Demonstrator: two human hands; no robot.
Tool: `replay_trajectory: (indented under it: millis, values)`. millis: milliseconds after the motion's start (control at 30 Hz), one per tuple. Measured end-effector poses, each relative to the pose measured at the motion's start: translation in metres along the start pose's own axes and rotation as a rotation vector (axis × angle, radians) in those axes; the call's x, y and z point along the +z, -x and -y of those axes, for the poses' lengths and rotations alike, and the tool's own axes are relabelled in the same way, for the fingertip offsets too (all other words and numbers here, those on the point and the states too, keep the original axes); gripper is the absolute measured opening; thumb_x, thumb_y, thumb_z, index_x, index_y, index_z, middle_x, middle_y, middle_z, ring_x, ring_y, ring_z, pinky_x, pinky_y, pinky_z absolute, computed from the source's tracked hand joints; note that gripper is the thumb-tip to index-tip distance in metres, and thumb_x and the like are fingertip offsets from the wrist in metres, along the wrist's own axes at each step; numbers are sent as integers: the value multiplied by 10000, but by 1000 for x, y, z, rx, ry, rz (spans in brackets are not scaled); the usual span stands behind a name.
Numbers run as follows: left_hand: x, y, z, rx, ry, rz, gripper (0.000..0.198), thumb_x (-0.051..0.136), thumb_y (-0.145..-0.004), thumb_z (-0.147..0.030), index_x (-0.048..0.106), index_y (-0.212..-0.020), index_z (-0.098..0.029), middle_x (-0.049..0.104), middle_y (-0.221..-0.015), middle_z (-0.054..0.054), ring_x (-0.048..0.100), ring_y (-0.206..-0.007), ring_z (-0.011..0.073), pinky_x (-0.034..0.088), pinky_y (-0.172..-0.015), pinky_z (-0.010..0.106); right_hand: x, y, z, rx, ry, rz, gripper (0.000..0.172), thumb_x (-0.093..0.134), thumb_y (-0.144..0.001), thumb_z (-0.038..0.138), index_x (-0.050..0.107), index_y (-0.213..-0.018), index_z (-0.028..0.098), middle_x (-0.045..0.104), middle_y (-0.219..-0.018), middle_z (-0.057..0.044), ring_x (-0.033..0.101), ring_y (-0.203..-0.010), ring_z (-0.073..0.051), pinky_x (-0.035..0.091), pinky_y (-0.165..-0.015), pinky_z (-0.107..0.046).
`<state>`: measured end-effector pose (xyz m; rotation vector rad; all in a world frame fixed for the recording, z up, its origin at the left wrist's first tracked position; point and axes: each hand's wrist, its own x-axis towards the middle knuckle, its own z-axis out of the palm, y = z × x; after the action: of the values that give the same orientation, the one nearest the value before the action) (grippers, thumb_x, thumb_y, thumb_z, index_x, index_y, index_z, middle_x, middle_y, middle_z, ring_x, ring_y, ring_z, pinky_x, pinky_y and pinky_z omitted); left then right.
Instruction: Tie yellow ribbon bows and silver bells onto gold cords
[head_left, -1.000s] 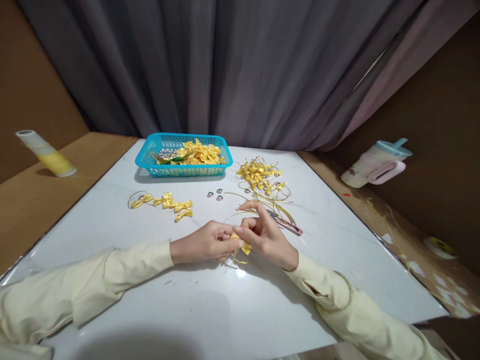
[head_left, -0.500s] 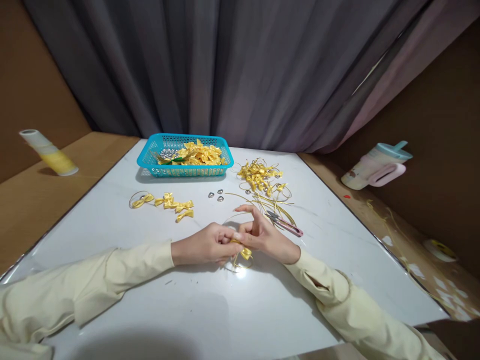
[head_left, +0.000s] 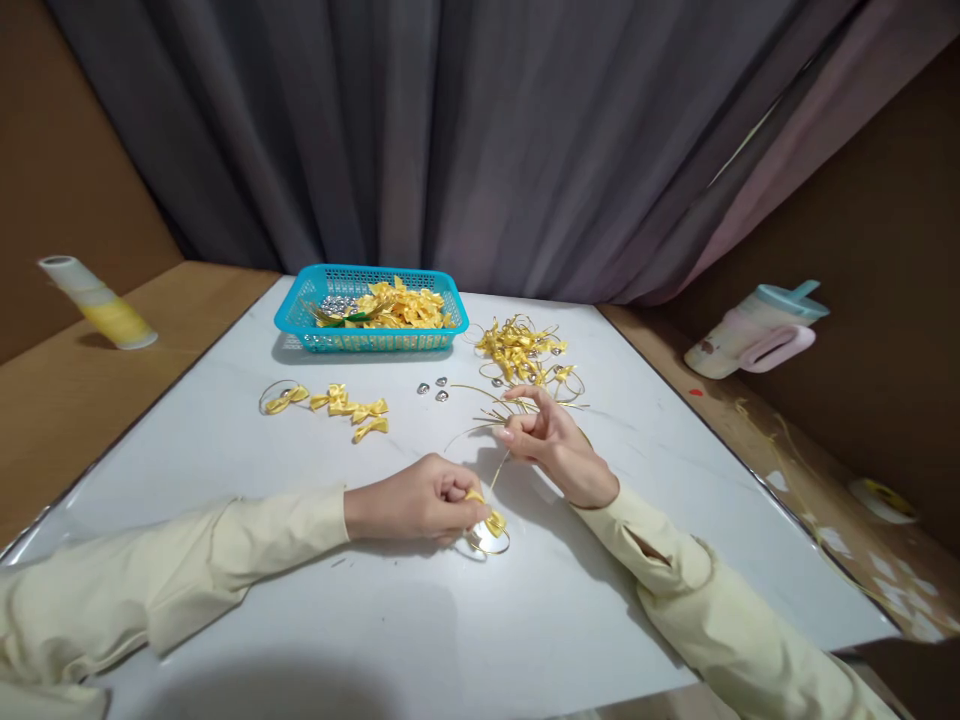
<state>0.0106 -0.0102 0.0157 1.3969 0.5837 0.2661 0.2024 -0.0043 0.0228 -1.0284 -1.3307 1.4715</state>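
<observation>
The person sat with both sleeves resting on the white table [head_left: 300,600]. The left hand [head_left: 420,500] was closed, thumb and fingers pinching a small yellow bow [head_left: 493,521] just above the tabletop near the middle. The right hand [head_left: 551,440] was held a little farther out, fingers curled around a thin gold cord [head_left: 501,470]. The cord ran in a straight line from that grip down to the bow, where it also lay in a small loop on the table. I couldn't tell whether a knot had been made at the bow; it was too small to see. Just beyond the right hand lay a heap [head_left: 521,350] of yellow bows tangled with gold loops, and those looked to me like finished ones. To the left was a short row [head_left: 349,408] of bows, most of them with no cord, though the one at the far end seemed to have a ring. A few silver studs [head_left: 433,388] lay between the row and the heap. The blue basket [head_left: 296,320] at the back held many more bows. So I judged the work well begun but far from done, with this bow only partway through. A roll [head_left: 97,303] lay off to the left and a jug [head_left: 754,330] to the right, both well apart from the hands.
</observation>
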Motion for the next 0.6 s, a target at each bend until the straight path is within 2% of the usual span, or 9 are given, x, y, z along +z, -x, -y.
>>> replay_trajectory:
  millis: [133, 233, 333, 433, 533, 600]
  values:
    - [-1, 1, 0, -18, -2, 18, 241, 549, -771, -274, 439, -592, -157, 438, -413, -75, 344, -380, 45, 267, -411, 176, -10, -6, 0, -36, 21, -63, 415, 697, -717, 254, 380, -983, 220, 384, -489, 131, 321, -434, -42, 278, -439, -166]
    - [-2, 2, 1, -30, -22, 25, 229, 551, -753, -258, 438, -582, -157, 450, -415, -67, 358, -385, 47, 275, -409, 173, -20, -10, 1, -54, 24, -129, 421, 710, -696, 253, 372, -946, 223, 348, -460, 142, 277, -410, -34, 225, -417, -161]
    - [-2, 3, 3, -44, -58, 22, 215, 539, -742, -247, 437, -574, -158, 453, -414, -63, 345, -379, 47, 262, -394, 172, -26, -14, 0, -24, 26, -119, 428, 716, -689, 263, 362, -927, 227, 343, -455, 143, 256, -404, -32, 208, -414, -163]
    - [1, 4, 6, -30, -127, 46, 201, 538, -718, -223, 432, -561, -158, 413, -422, -73, 304, -384, 39, 216, -376, 169, -33, -18, -5, -16, 40, -110, 429, 719, -682, 278, 362, -917, 231, 348, -460, 138, 260, -407, -37, 197, -412, -163]
    - [4, 5, 7, 33, -215, 83, 208, 560, -689, -195, 432, -531, -150, 332, -418, -89, 256, -395, 31, 170, -372, 168, -44, -20, -9, -52, 78, -188, 424, 729, -665, 286, 367, -878, 227, 316, -450, 142, 251, -397, -38, 190, -408, -166]
    - [3, 3, 7, 20, -207, 57, 216, 566, -694, -208, 433, -535, -151, 351, -419, -85, 269, -393, 33, 175, -371, 170, -48, -19, -7, -68, 165, -206, 373, 708, -699, 322, 384, -852, 219, 306, -454, 135, 263, -400, -42, 210, -411, -173]
